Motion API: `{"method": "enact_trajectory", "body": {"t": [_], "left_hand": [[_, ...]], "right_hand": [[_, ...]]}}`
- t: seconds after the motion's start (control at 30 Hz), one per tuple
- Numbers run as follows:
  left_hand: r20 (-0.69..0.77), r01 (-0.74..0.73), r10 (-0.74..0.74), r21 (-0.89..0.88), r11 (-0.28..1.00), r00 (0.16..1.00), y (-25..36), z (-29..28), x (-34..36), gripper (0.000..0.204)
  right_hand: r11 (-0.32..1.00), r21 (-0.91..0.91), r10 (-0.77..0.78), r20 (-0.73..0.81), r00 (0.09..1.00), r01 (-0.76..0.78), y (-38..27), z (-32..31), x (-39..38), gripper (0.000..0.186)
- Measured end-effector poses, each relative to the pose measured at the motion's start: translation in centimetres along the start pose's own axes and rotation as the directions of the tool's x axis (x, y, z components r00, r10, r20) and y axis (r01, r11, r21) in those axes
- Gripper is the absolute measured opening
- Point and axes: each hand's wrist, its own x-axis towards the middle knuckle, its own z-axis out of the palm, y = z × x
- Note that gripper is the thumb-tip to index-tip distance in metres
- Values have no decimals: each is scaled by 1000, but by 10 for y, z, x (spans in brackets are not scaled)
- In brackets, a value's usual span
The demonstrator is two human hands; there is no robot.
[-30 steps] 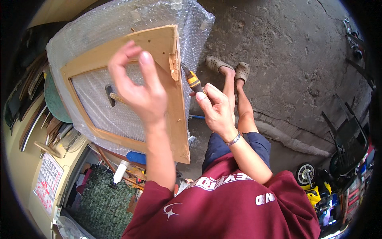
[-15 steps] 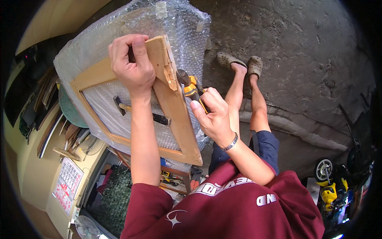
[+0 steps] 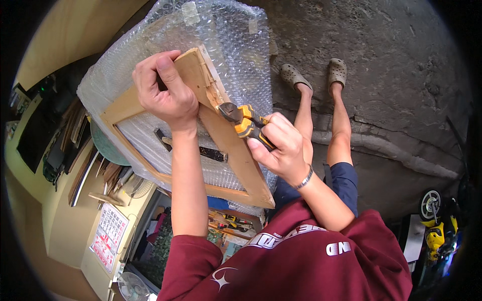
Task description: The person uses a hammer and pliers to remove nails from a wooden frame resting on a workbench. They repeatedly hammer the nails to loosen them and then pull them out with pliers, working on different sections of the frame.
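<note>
My left hand [image 3: 165, 95] grips the top edge of a pale wooden frame [image 3: 254, 185] near its upper right corner, thumb on the face. The frame's right edge is split and splintered [image 3: 211, 85] there. In my right hand [image 3: 281, 150] is a pair of black and yellow pliers [image 3: 243, 123], their jaws against the lower end of the splintered wood. Behind the frame is a slab covered in bubble wrap [image 3: 120, 70]. Inside the frame's opening lies a hammer [image 3: 211, 153], its middle hidden behind my left forearm.
Concrete floor [image 3: 381, 85] lies beyond my legs and clogs [image 3: 337, 70]. On the left are a shelf of boards [image 3: 83, 165], a fan [image 3: 135, 188] and a wall sheet [image 3: 109, 231]. Below sit scattered tools [image 3: 236, 220]. A yellow wheeled machine [image 3: 434, 236] stands at lower right.
My left hand has closed from a loose, raised pose onto the frame's top edge. The pliers have moved from beside the split edge onto the splintered wood, and the view has shifted slightly.
</note>
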Motion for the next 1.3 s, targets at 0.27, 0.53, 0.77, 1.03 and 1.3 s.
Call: {"method": "enact_trajectory", "body": {"t": [0.27, 0.53, 0.77, 1.03, 1.3], "left_hand": [[-19, 21, -22, -26, 999, 1000, 3, -1, -1, 28], [-30, -46, 45, -15, 999, 999, 0, -2, 0, 21], [-19, -43, 43, -8, 999, 999, 1, -5, 2, 17], [-52, -33, 31, -36, 999, 998, -2, -2, 1, 14], [-15, -26, 26, -39, 999, 1000, -4, -5, 1, 16]], "right_hand": [[850, 111, 484, 220, 847, -514, -40, -29, 9, 38], [611, -123, 733, 459, 501, -782, -78, -60, 59, 43], [468, -295, 850, 408, 333, -833, -108, -67, 94, 51], [357, -593, 921, 355, 164, -722, -141, -61, 147, 52], [364, -688, 916, 386, 108, -628, -168, -42, 177, 44]]}}
